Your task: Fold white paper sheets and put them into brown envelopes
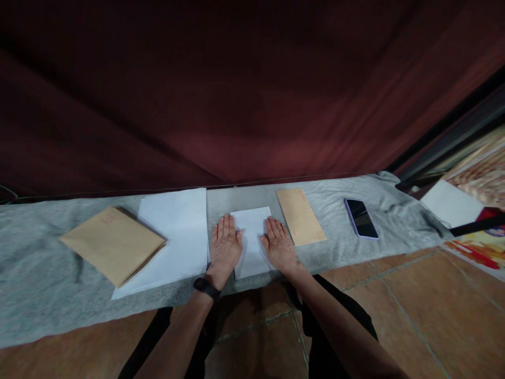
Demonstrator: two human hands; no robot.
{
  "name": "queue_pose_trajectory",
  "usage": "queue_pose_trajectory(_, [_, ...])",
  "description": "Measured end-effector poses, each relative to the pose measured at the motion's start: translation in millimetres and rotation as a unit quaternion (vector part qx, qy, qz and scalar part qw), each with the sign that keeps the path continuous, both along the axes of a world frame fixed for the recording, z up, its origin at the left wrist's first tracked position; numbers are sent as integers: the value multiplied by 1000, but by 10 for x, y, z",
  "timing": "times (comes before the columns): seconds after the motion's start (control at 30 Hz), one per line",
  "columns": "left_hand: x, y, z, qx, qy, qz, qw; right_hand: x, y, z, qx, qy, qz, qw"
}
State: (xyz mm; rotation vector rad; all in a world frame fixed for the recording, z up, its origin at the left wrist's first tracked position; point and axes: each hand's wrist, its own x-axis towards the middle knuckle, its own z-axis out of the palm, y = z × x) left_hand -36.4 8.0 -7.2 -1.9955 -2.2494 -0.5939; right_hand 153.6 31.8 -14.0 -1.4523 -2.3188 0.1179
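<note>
On your left, a stack of tan, rectangular paper envelopes [112, 245] sits askew, partly over large, flat white paper sheets [179, 229] on the grey, plush cloth [31, 284]. Next comes your left hand [226, 245], palm down across the left edge of a smaller, white rectangular paper piece [251, 231], its fingers straight and close together, thumb angled inward. That piece lies between your hands, its long axis running away from you. Your right hand [279, 245] mirrors this on the right edge, fingers straight and slightly spread, gripping nothing. Just right of it, and nearer to it than to your left, lies a single tan, oblong paper envelope [302, 217], long axis running away from you, far end slanting left. Well apart, furthest right, rests a dark-screened, purple-edged phone [361, 218].
</note>
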Motion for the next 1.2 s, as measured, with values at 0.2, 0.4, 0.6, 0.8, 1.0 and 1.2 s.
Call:
queue_pose_trajectory(0.2, [263,-360,91,27,30,-99,994,-33,-166,136,-21,-2,35,999])
queue_pose_trajectory(0.4, [417,-673,-45,7,62,-210,976,-64,-304,119,-39,-29,89,995])
queue_pose_trajectory(0.6, [210,-727,60,-24,54,-185,981,85,-292,89,-18,-40,85,995])
queue_pose_trajectory(0.8, [65,-813,106,-55,30,-150,987,224,-300,119,-24,-26,88,995])
queue_pose_trajectory(1.0, [-72,-830,113,-59,25,-129,990,313,-322,99,-31,-16,83,996])
queue_pose_trajectory(1.2, [-314,-786,228,-122,10,-246,962,406,-239,154,-69,8,106,992])
